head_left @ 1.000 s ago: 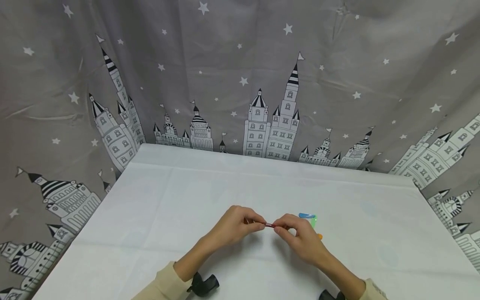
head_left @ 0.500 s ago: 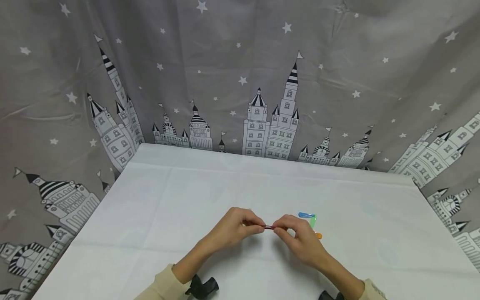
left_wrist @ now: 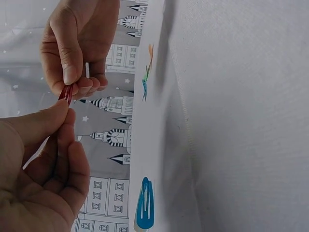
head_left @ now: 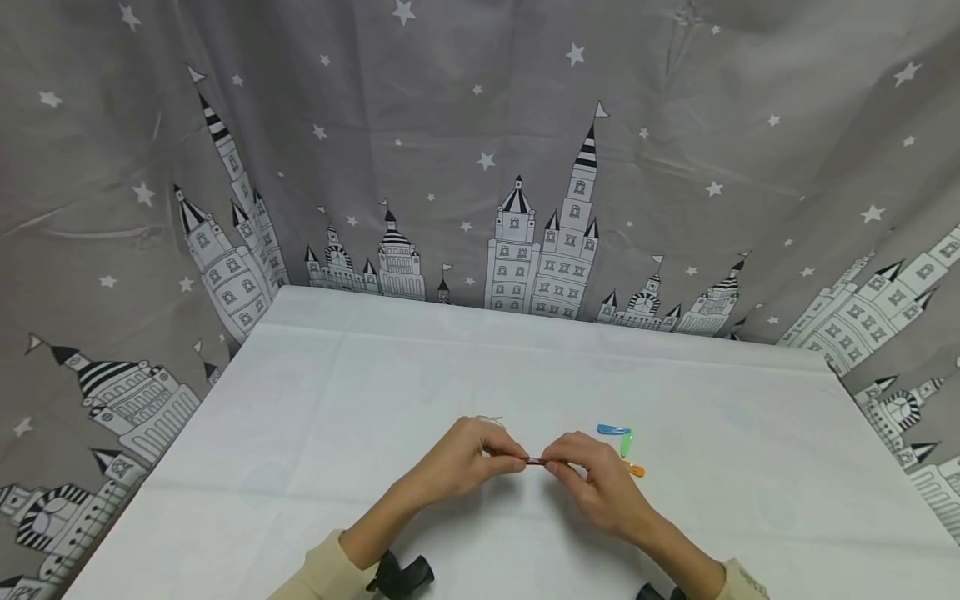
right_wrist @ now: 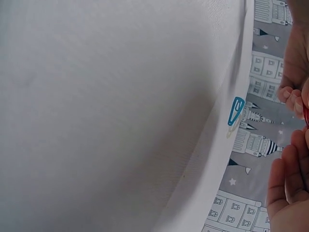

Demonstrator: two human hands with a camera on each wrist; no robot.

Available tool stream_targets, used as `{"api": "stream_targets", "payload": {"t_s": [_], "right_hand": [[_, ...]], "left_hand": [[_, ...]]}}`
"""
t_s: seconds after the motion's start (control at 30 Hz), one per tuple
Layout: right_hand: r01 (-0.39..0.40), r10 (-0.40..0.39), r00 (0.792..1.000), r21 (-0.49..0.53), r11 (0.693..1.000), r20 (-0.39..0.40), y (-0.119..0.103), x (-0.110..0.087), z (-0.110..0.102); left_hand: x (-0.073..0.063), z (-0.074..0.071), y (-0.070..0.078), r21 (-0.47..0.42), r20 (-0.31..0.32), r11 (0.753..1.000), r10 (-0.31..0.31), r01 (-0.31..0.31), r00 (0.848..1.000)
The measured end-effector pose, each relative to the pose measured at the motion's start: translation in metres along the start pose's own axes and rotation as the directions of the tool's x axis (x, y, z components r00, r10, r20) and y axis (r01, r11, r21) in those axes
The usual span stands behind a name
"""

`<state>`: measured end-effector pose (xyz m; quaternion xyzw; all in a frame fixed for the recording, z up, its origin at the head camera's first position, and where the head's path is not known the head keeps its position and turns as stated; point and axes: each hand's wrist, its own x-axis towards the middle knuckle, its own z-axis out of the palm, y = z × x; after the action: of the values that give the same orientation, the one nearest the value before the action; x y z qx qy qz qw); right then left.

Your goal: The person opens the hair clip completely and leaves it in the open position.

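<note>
My left hand (head_left: 461,458) and right hand (head_left: 600,482) meet over the middle of the white table, fingertips a short way apart. Between them is a small red hair clip (head_left: 535,461), each hand pinching one end with thumb and fingers. In the left wrist view, the red clip's slim bars show between the two thumbs; fingers cover both its ends. Beyond the right hand lie a blue snap clip (head_left: 613,430), a green clip (head_left: 627,442) and an orange clip (head_left: 634,469). Another blue snap clip (left_wrist: 145,203), with a beige one partly under it, appears in the left wrist view.
A white cloth covers the table (head_left: 360,375). Behind it hangs a grey curtain (head_left: 420,117) printed with castles and stars. Thin outlines of a clip (head_left: 491,418) show just behind my left knuckles. Black camera mounts (head_left: 405,577) sit at my wrists.
Both hands, with the red clip, have shifted slightly toward me. More of the orange clip shows beside the right hand, and thin clip outlines have come into view behind the left.
</note>
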<state>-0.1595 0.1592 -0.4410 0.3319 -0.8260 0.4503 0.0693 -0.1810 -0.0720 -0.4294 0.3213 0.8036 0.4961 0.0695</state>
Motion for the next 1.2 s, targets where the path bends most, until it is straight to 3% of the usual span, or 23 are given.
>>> {"api": "stream_targets", "payload": {"t_s": [0.5,0.77,1.03,1.2], "right_hand": [[0.015,-0.014,1.000,0.056,0.998,-0.008,-0.0002,-0.0005,0.0016],[0.013,-0.014,1.000,0.088,0.996,0.014,0.0017,-0.0007,-0.0016],[-0.034,0.032,0.999,0.093,0.995,0.015,0.0031,-0.0021,0.0001],[-0.060,0.060,0.998,0.096,0.994,0.002,0.0029,-0.0009,0.0018]], "left_hand": [[-0.0013,-0.0014,0.0009,-0.011,0.016,1.000,0.016,-0.016,1.000],[-0.0005,-0.0003,0.0017,-0.003,0.019,0.998,0.056,-0.056,0.998],[-0.0017,0.0013,0.0019,0.020,-0.010,0.999,0.047,-0.047,0.999],[-0.0022,0.0025,0.0008,0.026,-0.058,1.000,0.000,0.002,0.998]]}}
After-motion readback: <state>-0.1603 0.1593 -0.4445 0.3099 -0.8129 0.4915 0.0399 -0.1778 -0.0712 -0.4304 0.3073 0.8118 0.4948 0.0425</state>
